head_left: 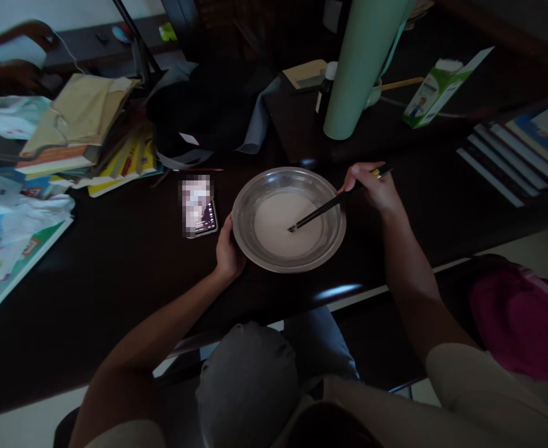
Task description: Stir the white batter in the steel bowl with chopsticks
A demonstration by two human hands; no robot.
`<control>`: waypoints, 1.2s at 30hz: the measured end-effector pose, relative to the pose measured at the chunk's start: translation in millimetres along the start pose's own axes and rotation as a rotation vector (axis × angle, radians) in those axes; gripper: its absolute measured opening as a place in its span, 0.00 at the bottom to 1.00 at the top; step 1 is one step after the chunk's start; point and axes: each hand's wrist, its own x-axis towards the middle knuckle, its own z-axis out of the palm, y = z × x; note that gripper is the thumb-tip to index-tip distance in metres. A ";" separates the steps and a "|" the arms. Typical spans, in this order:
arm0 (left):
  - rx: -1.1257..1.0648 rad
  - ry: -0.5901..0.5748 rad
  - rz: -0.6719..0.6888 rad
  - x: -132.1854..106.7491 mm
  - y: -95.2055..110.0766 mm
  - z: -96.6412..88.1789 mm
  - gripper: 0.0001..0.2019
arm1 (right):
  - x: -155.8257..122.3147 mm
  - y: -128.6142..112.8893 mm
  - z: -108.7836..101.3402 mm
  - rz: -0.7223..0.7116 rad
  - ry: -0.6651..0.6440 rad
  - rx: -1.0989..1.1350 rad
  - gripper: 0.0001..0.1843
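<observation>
A round metal bowl (274, 265) stands on the dark table in front of me, with a pale, milky liquid (276, 214) in it. Against the bowl's left side is my left hand (229, 254), closed around its outer wall; some of the fingers are hidden by the bowl. My right hand (371, 185), at the right of the bowl, grips dark chopsticks (323, 208) with gold-coloured bands near the top. They slant down to the left, and their tips are in the liquid. Left of the bowl lies a lit phone (203, 218), its screen partly blurred.
A tall green cylinder (362, 68) stands behind the bowl beside a small dark bottle (325, 93). Farther right are a green-and-white box (435, 93) and stacked books (511, 155). Papers and envelopes (78, 118) pile up at left, near a black bag (203, 112). A red pencil (203, 169) lies behind the phone.
</observation>
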 end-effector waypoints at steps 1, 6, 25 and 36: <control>0.006 0.002 0.001 0.1 -0.1 -0.2 0.13 | -0.4 -0.9 0.6 0.001 -0.043 -0.010 0.24; 0.007 -0.029 -0.003 0.2 0.0 0.0 0.14 | -0.2 -3.9 3.7 -0.010 -0.119 -0.021 0.19; -0.025 -0.026 0.006 1.1 -1.6 -1.0 0.13 | -0.5 -1.3 1.1 0.008 -0.062 0.013 0.24; -0.028 -0.026 0.008 1.0 -0.9 0.1 0.12 | -0.3 0.2 -0.1 -0.020 -0.018 0.050 0.23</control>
